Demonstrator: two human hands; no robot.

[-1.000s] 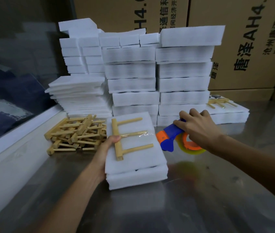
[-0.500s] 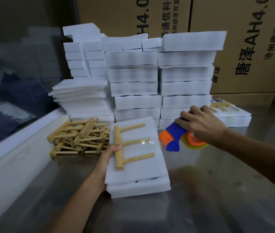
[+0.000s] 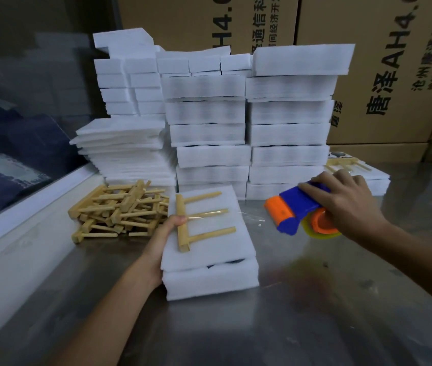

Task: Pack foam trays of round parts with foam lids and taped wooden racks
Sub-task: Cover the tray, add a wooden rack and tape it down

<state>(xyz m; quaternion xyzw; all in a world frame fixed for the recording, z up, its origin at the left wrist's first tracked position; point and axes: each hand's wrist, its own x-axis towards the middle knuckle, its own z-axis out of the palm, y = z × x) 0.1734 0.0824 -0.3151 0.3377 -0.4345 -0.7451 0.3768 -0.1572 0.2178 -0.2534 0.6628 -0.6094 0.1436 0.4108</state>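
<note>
A white foam tray (image 3: 211, 282) lies on the steel table with a foam lid (image 3: 211, 249) on top. A three-pronged wooden rack (image 3: 199, 220) rests on the lid, and clear tape runs across its middle prong. My left hand (image 3: 160, 243) holds the pack's left side, thumb on the rack's bar. My right hand (image 3: 341, 207) grips a blue and orange tape dispenser (image 3: 295, 210) just right of the pack, above the table. A strand of clear tape (image 3: 253, 220) stretches from the lid toward the dispenser.
A heap of wooden racks (image 3: 119, 210) lies left of the pack. Tall stacks of foam trays and lids (image 3: 236, 128) stand behind it. A finished pack with a rack (image 3: 355, 170) sits at the right rear. Cardboard boxes (image 3: 368, 62) line the back; a white ledge (image 3: 24, 207) runs along the left.
My right hand has drawn the tape dispenser a little to the right, away from the pack's edge, pulling tape out. My left hand stays on the pack.
</note>
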